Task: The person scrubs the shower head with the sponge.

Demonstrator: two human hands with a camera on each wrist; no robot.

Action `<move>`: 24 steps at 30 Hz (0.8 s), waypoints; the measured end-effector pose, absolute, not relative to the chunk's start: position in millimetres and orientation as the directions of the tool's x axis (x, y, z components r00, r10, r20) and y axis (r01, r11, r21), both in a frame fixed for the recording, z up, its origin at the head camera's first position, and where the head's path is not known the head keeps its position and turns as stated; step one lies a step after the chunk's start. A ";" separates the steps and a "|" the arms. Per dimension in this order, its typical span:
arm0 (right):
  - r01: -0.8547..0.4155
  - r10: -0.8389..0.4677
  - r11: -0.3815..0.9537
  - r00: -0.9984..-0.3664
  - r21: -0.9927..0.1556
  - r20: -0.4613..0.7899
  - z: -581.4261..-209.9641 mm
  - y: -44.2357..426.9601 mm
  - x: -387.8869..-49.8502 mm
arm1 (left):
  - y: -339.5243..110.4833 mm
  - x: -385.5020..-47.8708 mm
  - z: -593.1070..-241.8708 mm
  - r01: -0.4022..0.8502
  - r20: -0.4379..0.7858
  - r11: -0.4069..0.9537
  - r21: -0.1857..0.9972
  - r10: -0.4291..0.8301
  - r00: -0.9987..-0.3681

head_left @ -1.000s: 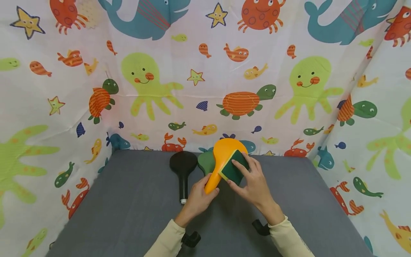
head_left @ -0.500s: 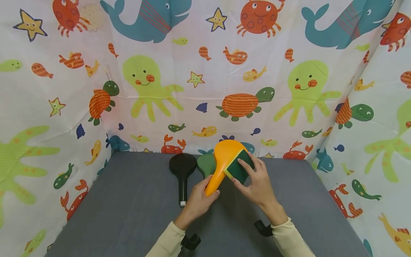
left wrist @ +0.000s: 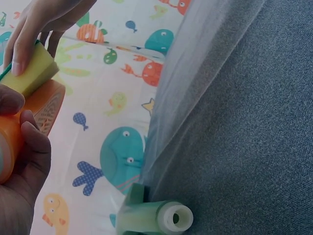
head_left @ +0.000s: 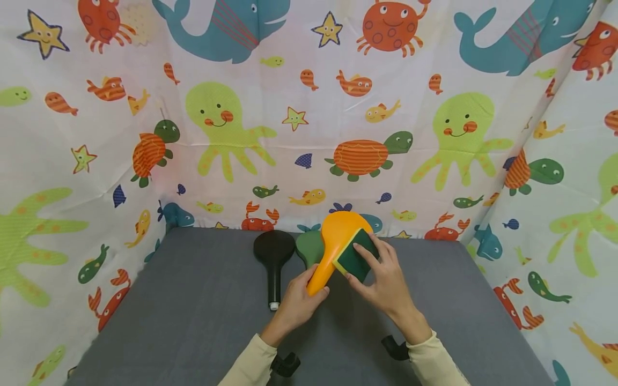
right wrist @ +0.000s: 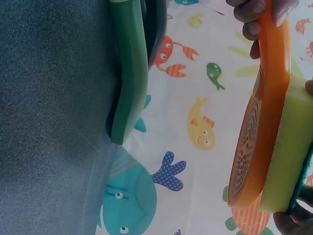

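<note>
Over gray cloth (head_left: 207,305), left hand (head_left: 298,300) hugs a round orange plastic shower head's (head_left: 340,228) handle (head_left: 322,275) (best grip, likely light); right hand (head_left: 384,279) pinches green-yellow sponge (head_left: 353,264).

Seen from the head camera, the green shower head (head_left: 307,245) is partly hidden behind the orange shower head (head_left: 338,230), whose perforated face (right wrist: 247,142) is turned out of sight. The right wrist view's edge cuts off the right hand (head_left: 386,284) and sponge (right wrist: 288,147).

Grey table (head_left: 193,316) — sea-creature curtain (head_left: 299,136) behind
</note>
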State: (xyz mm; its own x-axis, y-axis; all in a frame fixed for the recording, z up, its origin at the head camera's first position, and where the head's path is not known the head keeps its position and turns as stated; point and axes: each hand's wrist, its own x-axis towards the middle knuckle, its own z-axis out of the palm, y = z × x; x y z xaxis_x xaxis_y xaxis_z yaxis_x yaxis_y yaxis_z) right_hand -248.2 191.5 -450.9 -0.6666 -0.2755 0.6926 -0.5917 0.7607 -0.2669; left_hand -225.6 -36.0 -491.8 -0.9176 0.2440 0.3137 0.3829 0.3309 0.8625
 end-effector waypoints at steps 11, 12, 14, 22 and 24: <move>-0.562 -0.215 0.774 -0.667 -0.292 0.714 -453.6 199.7 -253.7 | -36.4 -225.3 -492.3 0.380 0.309 0.335 0.862 0.248 -0.918; -0.553 -0.205 0.779 -0.672 -0.298 0.711 -453.7 201.3 -253.5 | -36.3 -224.9 -492.4 0.377 0.305 0.332 0.865 0.249 -0.919; -0.534 -0.188 0.788 -0.684 -0.308 0.705 -453.7 203.8 -253.0 | -36.3 -224.0 -492.7 0.375 0.302 0.328 0.867 0.253 -0.919; -0.531 -0.194 0.794 -0.684 -0.297 0.703 -451.2 205.7 -249.4 | -36.4 -222.5 -489.6 0.391 0.321 0.328 0.860 0.248 -0.914; -0.543 -0.212 0.790 -0.676 -0.283 0.706 -451.3 205.5 -247.9 | -36.7 -222.4 -489.8 0.394 0.323 0.325 0.860 0.252 -0.912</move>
State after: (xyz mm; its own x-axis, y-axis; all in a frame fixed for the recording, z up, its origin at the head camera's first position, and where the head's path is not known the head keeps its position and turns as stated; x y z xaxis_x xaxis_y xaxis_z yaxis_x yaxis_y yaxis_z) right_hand -247.9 205.5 -451.3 -0.6757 -0.2122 0.7060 -0.5435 0.7904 -0.2826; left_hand -222.4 -36.7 -489.8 -0.9122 0.2517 0.3233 0.3942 0.3245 0.8598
